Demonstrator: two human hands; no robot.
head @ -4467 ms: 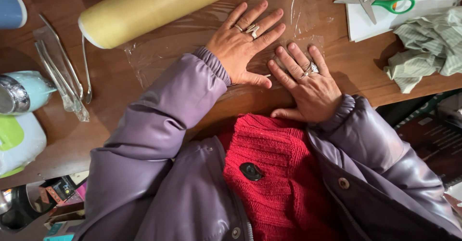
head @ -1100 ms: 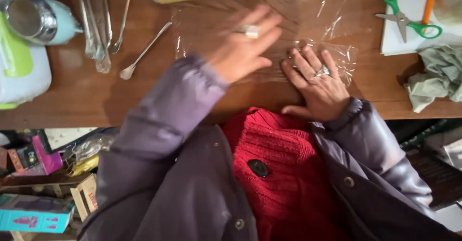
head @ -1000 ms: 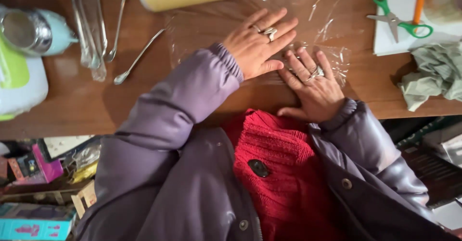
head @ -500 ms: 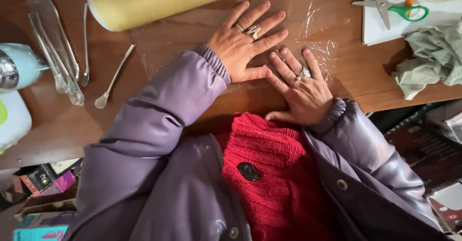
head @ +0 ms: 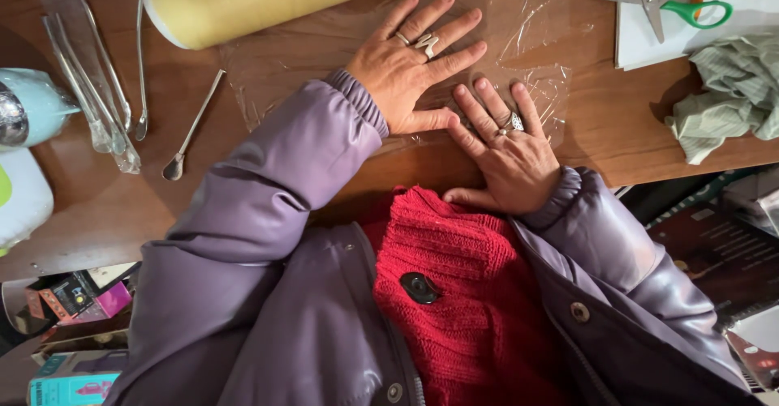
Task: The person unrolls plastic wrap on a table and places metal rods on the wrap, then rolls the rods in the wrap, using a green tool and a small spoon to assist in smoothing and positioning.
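Your left hand [head: 410, 61] lies flat, fingers spread, on the clear plastic film [head: 324, 57] spread over the wooden counter [head: 195, 203]. Your right hand [head: 507, 150] is flat too, just right of the left one, on the film's near edge. The film roll [head: 268, 0] lies just beyond the film. Metal spoons [head: 191, 126] lie left of the film, green-handled scissors [head: 665, 0] and a crumpled green cloth [head: 730, 90] right of it.

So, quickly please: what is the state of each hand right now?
Left hand: open, flat on the clear plastic film, holding nothing.
Right hand: open, flat on the film edge, holding nothing.
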